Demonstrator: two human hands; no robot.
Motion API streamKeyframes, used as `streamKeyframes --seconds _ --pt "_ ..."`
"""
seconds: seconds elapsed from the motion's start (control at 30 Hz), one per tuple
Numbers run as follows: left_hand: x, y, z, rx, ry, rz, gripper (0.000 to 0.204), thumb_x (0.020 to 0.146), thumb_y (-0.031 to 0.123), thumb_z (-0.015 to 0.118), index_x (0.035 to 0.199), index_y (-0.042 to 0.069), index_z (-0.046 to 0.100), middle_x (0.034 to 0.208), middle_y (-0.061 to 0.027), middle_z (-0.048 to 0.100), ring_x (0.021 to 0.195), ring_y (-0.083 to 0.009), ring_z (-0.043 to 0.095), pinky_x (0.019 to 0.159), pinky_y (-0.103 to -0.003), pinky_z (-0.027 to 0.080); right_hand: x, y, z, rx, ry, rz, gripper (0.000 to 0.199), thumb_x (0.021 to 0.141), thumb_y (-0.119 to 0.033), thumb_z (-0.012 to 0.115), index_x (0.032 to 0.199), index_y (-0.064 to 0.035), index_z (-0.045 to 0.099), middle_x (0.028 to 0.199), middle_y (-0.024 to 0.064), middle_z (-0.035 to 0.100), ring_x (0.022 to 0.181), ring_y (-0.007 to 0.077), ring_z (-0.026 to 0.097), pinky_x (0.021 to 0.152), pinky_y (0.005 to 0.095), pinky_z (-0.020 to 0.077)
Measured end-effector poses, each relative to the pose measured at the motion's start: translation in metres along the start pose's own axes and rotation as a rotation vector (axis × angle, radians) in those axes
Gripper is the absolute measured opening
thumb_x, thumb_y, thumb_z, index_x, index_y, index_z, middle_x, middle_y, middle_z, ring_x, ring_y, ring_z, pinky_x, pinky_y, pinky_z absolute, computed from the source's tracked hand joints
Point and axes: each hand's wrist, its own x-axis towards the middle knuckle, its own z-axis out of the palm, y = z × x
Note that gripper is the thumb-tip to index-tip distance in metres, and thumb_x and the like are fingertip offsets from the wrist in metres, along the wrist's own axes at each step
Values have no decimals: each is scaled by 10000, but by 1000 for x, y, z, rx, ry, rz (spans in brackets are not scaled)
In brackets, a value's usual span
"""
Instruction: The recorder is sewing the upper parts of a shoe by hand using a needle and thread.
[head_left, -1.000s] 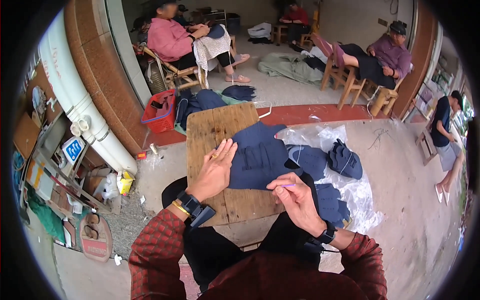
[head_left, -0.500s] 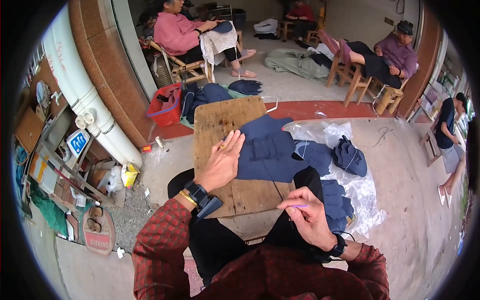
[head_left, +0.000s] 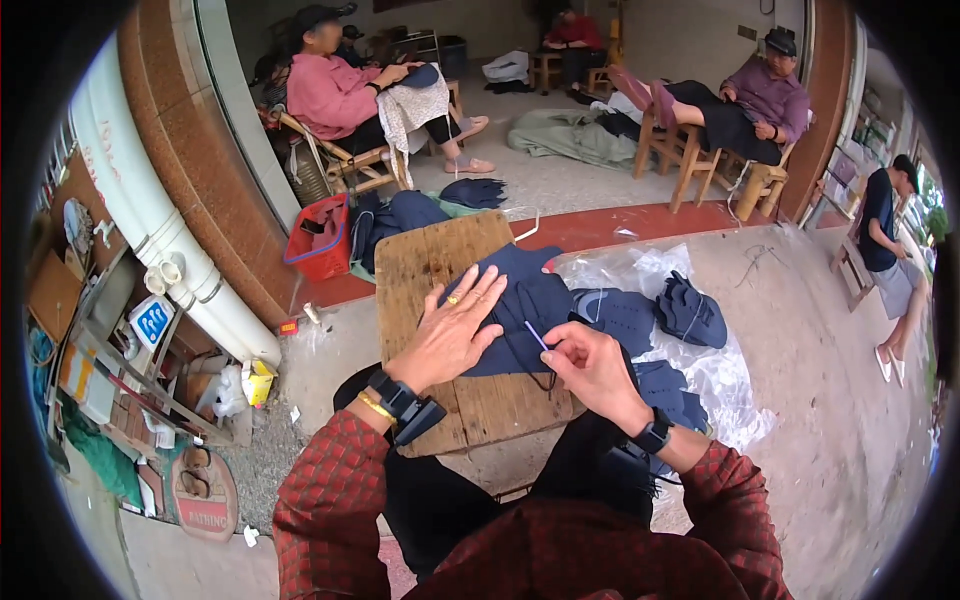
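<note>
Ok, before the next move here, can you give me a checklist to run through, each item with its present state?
1. Left hand flat on the cloth: ok, fingers spread over it.
2. Tool gripped by the right hand: ok, pinched between thumb and fingers.
3. Cloth fully on the board: not ok, it overhangs the right edge.
4. Cord drawn tight: not ok, a slack loop lies near the right hand.
5. Tool touching the cloth: cannot tell, contact is too small to see.

hands (head_left: 450,332) and purple stick (head_left: 536,335) over navy fabric (head_left: 518,300)
</note>
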Motion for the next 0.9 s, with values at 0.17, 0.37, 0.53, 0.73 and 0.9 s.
streamKeyframes --seconds 0.17,0.37,0.53,0.73,0.9 --pt "-20 1 23 28 -124 -78 715 1031 418 525 1603 68 279 1678 -154 257 1551 -321 243 1170 -597 236 16 6 7 -120 -14 -32 96 842 -66 745 809 21 719 679 137 701 576 177 677 564 320 519" --pt "-38 34 28 128 -78 -296 786 1016 440 526 1605 12 228 1697 -180 162 1558 -350 180 1132 -604 276 23 -4 9 -264 -66 -157 51 774 -27 719 750 13 701 655 169 665 575 295 668 563 381 518" --pt "-43 36 33 135 -53 -328 791 1009 443 527 1602 8 236 1692 -183 175 1556 -355 182 1127 -598 275 29 -1 17 -340 -89 -262 71 777 -26 729 749 23 686 647 128 652 538 224 637 529 348 487" --pt "-40 40 35 116 -23 -330 788 1005 439 532 1593 -6 252 1685 -202 182 1553 -364 182 1123 -600 276 32 1 43 -149 30 -115 93 791 -51 741 789 27 689 690 170 679 625 289 696 596 381 541" --pt "-47 38 38 48 6 -335 789 1000 419 553 1578 -35 266 1677 -239 171 1558 -377 169 1126 -626 258 24 -5 35 -168 -105 -40 146 842 -61 789 905 41 705 791 117 715 679 138 696 631 285 556"
